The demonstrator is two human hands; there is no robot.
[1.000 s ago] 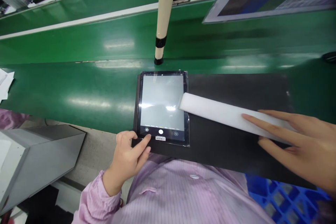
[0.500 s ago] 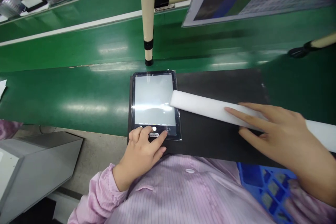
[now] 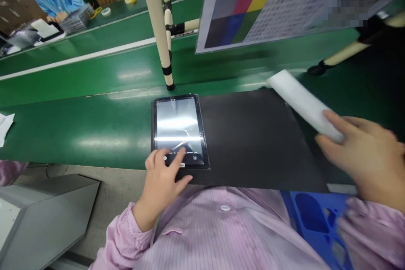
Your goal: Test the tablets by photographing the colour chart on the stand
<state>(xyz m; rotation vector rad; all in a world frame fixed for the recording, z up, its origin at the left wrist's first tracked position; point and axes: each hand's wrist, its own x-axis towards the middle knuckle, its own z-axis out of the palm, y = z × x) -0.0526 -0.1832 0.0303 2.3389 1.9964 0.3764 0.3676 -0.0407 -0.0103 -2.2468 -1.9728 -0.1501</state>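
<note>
Presumably, the mat (image 3: pixel 247 139) cushions the tablet (image 3: pixel 179 112), lying flat at its left end; the left hand (image 3: pixel 160 187), loosely spread, reaches its lower edge. The right hand (image 3: pixel 370 156) grips the bar (image 3: pixel 299 99) near one end, keeping it off the screen.

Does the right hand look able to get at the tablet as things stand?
Probably not freely: the right hand is taken up by the white bar, well off to one side, and the left hand partly covers the lower edge of the tablet.
</note>
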